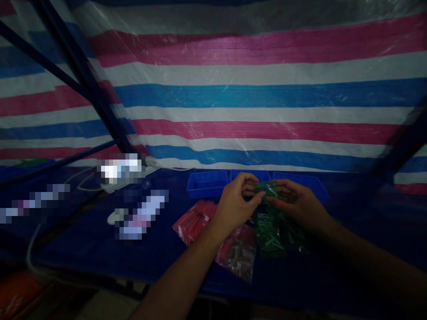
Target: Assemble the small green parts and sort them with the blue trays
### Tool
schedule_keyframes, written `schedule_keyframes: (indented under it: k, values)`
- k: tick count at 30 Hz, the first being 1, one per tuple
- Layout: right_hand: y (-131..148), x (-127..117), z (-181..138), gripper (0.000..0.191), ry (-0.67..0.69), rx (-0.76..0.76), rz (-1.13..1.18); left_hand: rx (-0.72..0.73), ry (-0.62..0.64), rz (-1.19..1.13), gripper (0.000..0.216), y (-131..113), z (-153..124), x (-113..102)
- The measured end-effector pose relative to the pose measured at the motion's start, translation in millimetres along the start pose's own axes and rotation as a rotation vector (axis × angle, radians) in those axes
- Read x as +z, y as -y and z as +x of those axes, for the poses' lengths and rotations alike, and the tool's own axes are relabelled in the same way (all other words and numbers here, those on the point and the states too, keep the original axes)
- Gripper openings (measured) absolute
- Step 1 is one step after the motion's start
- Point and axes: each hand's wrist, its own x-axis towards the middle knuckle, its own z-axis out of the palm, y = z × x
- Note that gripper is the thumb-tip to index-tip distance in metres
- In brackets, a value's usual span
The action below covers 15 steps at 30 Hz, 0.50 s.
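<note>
Between my left hand (237,200) and my right hand (296,202) is a small green plastic bag (271,190), pinched by the fingers of both. Its contents are too dark to make out. Below the hands, on the blue table (160,262), lie more green bags (271,235) with pale slim pieces showing through. Under and beside my left forearm are red plastic bags (196,218), fanned over one another. A clear-fronted red bag (238,255) nearer the table's front edge holds greyish metal-looking pieces.
Blue plastic trays (207,184) stand in a row along the back, partly behind my hands. At left are a white power strip (130,178), a pale round object (116,217) and blurred-out items. A striped tarp (253,98) hangs behind, with dark metal frame bars (100,111) at left.
</note>
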Motion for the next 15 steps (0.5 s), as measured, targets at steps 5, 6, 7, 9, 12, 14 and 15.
schedule_keyframes:
  k: [5,6,7,9,12,14,15]
  values:
    - [0.6,0.6,2.1,0.042,-0.077,0.039,0.081,-0.03,-0.026,-0.042,0.041,4.5,1.0,1.8]
    - [0.5,0.4,2.6,0.041,-0.087,0.042,0.082,-0.027,-0.03,-0.037,0.043,4.8,1.0,1.9]
    - [0.5,0.0,3.0,0.04,-0.092,0.045,0.081,-0.023,-0.029,-0.029,0.044,5.1,0.9,1.9]
    - [0.4,-0.7,3.6,0.038,-0.099,0.041,0.076,-0.015,-0.016,-0.01,0.046,6.1,0.6,2.1]
    - [0.7,-1.3,3.3,0.033,-0.103,0.041,0.06,-0.006,0.028,0.038,0.05,9.2,0.0,2.7]
    - [0.8,-1.6,2.7,0.031,-0.097,0.049,0.047,0.003,0.057,0.087,0.052,10.9,-0.5,3.0]
    - [0.7,-1.7,2.4,0.032,-0.094,0.053,0.038,0.011,0.062,0.114,0.052,11.2,-0.7,3.0]
